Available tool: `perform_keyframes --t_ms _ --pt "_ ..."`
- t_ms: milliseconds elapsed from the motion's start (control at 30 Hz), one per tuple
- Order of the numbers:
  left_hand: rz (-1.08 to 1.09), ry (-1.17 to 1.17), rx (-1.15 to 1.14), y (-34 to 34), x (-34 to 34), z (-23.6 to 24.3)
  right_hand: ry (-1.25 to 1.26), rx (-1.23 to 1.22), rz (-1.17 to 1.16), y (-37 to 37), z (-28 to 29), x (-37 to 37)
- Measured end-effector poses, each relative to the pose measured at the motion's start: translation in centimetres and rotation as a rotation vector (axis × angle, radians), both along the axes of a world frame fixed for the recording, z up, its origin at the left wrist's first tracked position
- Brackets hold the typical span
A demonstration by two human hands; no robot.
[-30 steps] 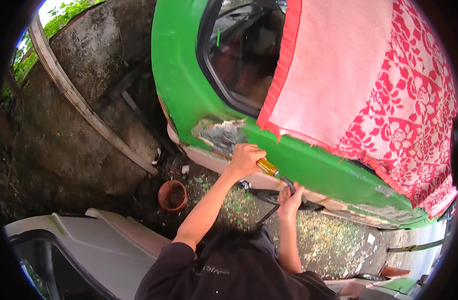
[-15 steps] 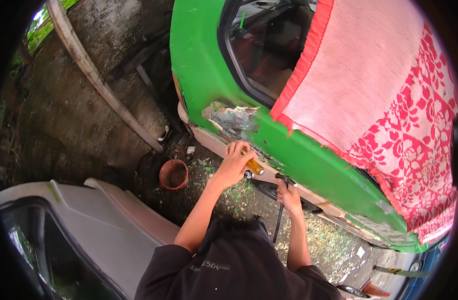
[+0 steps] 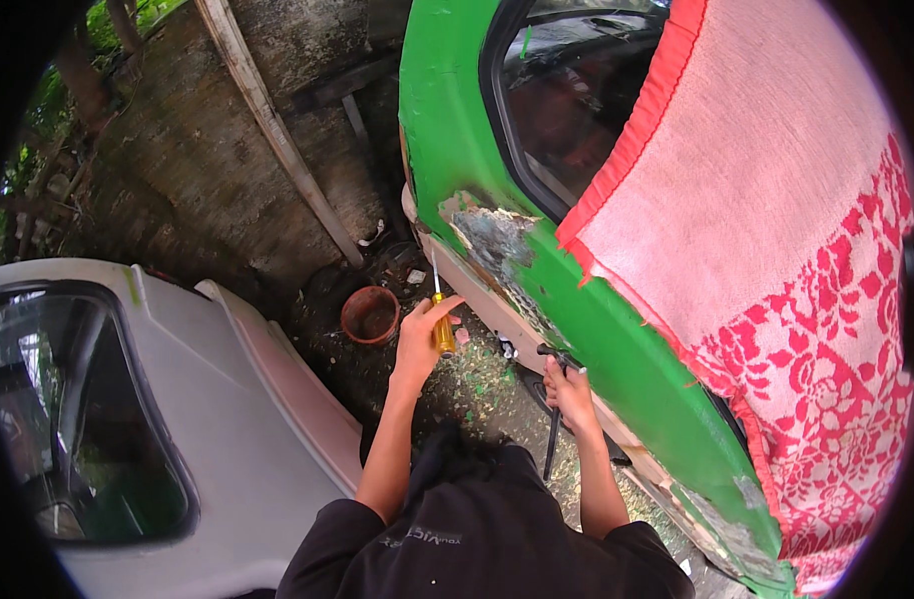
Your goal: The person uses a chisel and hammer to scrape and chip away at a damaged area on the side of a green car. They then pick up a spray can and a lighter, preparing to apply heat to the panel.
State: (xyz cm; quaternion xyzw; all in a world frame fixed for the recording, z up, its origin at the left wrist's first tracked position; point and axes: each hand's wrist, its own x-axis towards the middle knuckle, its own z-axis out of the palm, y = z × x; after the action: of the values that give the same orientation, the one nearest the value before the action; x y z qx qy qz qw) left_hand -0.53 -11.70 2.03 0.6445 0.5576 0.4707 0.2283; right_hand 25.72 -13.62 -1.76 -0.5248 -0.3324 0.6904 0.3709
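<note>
My left hand [image 3: 417, 339] grips a screwdriver [image 3: 444, 334] by its yellow, see-through handle, with the metal shaft pointing up and away from me. One finger stretches out to the right of the handle. The tip is apart from the green car body panel [image 3: 617, 324]. In my right hand [image 3: 571, 397] is a hammer [image 3: 551, 444], held close below its head, the dark handle hanging down. The hammer head is close to the panel's lower edge. A patch of damaged, peeled paint and bare grey metal [image 3: 497, 240] shows on the panel ahead of my hands.
A pink and red patterned cloth [image 3: 706, 190] drapes over the green car, beside its window [image 3: 577, 100]. To the left stands a grey vehicle [image 3: 218, 429]. A reddish-brown pot [image 3: 369, 315] and scattered paint chips [image 3: 477, 374] are on the ground. A long board [image 3: 277, 130] leans at the back.
My left hand has drawn the screwdriver back leftward, away from the panel, and its shaft now points upward. My right hand keeps the hammer in nearly the same place. The view has shifted.
</note>
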Motion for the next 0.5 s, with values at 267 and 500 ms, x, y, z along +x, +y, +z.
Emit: perform_keyframes --t_ms 267,500 --pt "-0.136 -0.423 -0.02 -0.8 0.5 -2.5 -0.004 -0.01 0.103 0.4 -1.0 1.1" --pt "-0.216 -0.646 -0.132 -1.5 2.1 -3.4 -0.048 -0.038 0.045 1.6 -0.7 0.9"
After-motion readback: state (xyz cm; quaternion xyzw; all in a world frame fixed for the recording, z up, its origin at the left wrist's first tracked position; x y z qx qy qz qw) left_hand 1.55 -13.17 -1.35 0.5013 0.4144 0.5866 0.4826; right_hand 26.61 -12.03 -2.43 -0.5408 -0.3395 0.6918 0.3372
